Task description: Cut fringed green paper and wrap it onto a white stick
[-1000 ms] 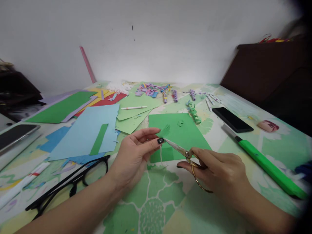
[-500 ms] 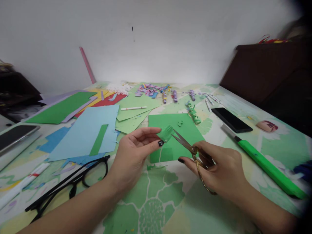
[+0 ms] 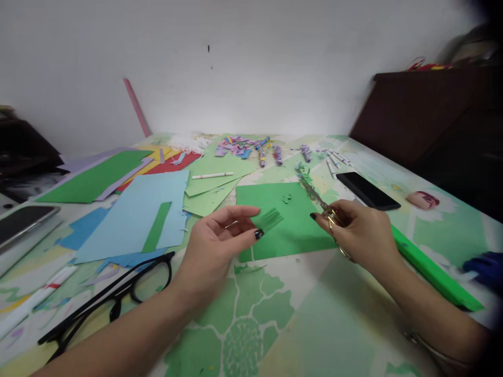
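Note:
Between the thumb and fingers of my left hand [image 3: 220, 243] is a small green paper piece [image 3: 269, 219], its free end cut into thin strips like a fringe. My right hand [image 3: 363, 233] grips a pair of scissors [image 3: 320, 199] by its gold-coloured handles. The blades point away to the upper left, apart from the fringed paper, and look closed or nearly so. Below both hands lies a green paper sheet [image 3: 251, 193] with a small curled scrap [image 3: 286, 198] on it. Curled green paper [image 3: 304, 170] sits just beyond the scissor tips, partly hidden by them.
Coloured paper sheets [image 3: 135, 209] and black eyeglasses [image 3: 113, 309] lie on the left. A black phone [image 3: 368, 190], a green utility knife [image 3: 432, 267] and an eraser-like block [image 3: 423, 199] are on the right. Paper scraps [image 3: 238, 146] and several white markers [image 3: 340, 158] lie farther back.
My right hand has moved the scissors away from the fringed paper, up and to the right. My left hand stays nearly in place, the fringe now turned more to the right.

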Demonstrator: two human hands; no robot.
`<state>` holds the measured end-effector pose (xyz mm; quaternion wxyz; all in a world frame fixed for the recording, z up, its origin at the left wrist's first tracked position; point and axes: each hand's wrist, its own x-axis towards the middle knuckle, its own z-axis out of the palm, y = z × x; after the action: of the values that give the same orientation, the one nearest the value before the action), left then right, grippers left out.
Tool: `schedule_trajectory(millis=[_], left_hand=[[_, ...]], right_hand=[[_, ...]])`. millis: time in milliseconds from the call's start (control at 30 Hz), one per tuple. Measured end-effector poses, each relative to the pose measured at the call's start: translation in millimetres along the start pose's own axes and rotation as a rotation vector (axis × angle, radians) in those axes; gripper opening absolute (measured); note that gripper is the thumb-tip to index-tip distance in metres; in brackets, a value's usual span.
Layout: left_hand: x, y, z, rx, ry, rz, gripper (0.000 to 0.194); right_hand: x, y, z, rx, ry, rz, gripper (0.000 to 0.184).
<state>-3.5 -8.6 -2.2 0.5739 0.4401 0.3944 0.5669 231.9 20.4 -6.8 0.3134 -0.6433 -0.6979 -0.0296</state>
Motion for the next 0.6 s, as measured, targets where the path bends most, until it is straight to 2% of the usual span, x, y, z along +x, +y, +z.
schedule_trajectory(millis=[233,433,600], left_hand=[[-2.5,7.3,3.0,-0.124,-0.029,-0.155,0.03],[-2.1,5.8,2.0,-0.207,-0.066,-0.271,0.034],[-3.8,4.9,-0.2,-0.196,-0.091,-0.267,0.036]], right_hand=[[8.3,7.2,1.9,-0.048,-0.046,0.033,0.026],[15.2,20.1,4.3,-0.199,-0.322,0.088,0.024],[20.3,31.8,6.5,-0.274,-0.387,0.141,0.027]])
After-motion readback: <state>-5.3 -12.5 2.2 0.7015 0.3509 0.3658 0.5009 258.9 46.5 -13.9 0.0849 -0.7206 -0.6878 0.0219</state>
